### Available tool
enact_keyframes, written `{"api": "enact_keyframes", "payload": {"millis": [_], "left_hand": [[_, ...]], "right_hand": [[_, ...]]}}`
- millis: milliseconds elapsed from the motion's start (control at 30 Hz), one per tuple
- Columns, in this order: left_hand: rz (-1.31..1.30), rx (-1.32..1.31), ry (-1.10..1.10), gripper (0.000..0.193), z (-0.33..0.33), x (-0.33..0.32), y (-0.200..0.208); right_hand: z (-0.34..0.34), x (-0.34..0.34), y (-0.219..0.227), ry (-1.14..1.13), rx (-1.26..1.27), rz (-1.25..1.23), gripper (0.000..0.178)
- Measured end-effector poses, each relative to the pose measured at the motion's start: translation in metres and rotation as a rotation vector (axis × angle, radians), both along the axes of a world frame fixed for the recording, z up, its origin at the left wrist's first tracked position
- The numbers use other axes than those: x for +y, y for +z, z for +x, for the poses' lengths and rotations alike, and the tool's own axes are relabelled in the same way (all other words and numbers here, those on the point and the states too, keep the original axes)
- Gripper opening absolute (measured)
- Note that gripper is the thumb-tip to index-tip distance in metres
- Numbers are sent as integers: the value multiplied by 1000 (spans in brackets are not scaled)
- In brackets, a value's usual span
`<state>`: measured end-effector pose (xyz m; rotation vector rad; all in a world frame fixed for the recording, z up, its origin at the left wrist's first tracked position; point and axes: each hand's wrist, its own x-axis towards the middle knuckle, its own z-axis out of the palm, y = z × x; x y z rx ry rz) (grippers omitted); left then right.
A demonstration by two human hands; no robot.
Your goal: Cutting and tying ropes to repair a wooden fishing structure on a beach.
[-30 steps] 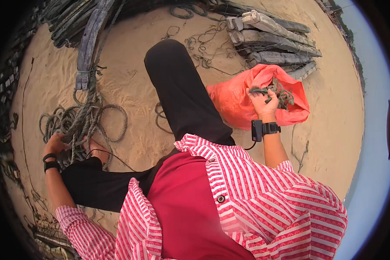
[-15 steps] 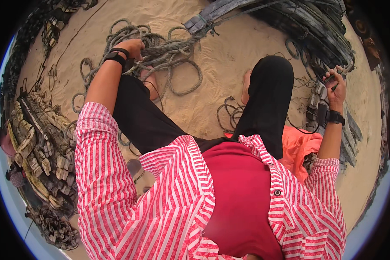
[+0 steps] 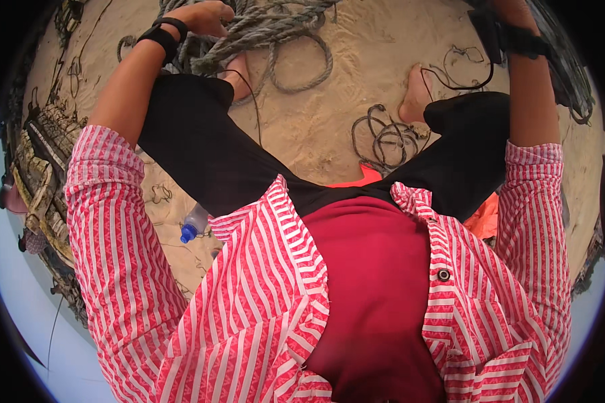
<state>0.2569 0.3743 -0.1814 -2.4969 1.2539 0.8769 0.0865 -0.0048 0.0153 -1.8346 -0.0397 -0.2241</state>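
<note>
Across sand (image 3: 356, 74) | thick twisted rope (image 3: 262, 28) is heaped at upper left | thinner cord (image 3: 378, 142) is loosely coiled | left foot (image 3: 238, 75) could be snagged if rope is pulled taut | left hand (image 3: 207, 17) is held over rope, fingers bent, pinch cannot be told | right hand (image 3: 515, 12) is cropped, state cannot be told

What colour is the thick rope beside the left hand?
Dull grey; the thick rope shows best at the top of the head view.
</note>
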Motion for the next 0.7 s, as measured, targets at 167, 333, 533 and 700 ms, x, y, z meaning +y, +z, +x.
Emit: {"api": "enact_keyframes", "payload": {"millis": [167, 333, 533, 700], "left_hand": [[-395, -334, -103, 66, 21, -36, -23], [-548, -246, 421, 101, -43, -197, -1], [-566, -294, 642, 117, -75, -256, -95], [-669, -339, 662, 111, -65, -277, -120]], "right_hand": [[-56, 43, -16, -241, 39, 128, 19], [-58, -15, 20, -267, 156, 309, 34], [-54, -20, 15, -311, 192, 336, 43], [-73, -22, 30, -398, 177, 359, 47]]}}
